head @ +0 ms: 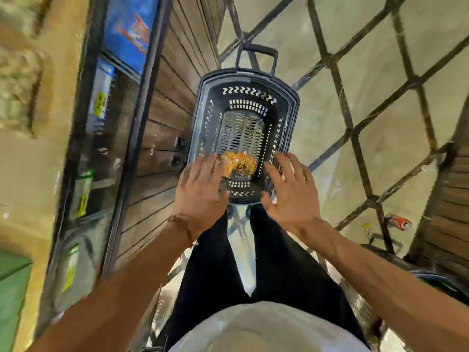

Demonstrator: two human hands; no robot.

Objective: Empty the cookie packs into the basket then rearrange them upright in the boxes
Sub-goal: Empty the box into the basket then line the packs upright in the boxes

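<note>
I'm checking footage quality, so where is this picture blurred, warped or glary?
Head view: shelf at left smeared by motion blur; floor tile lines bowed by wide-angle distortion; soft glare on glossy floor; basket and orange cookie packs fairly sharp; left hand and right hand slightly soft.

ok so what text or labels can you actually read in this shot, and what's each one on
Nothing reads well enough to quote.
Orange cookie packs in the basket: dark characters and a red-and-white mark, too blurred.
Blue item at upper left: red lettering, smeared.
Yellow shelf tags: print blurred.
Red can at right: markings too small.
</note>
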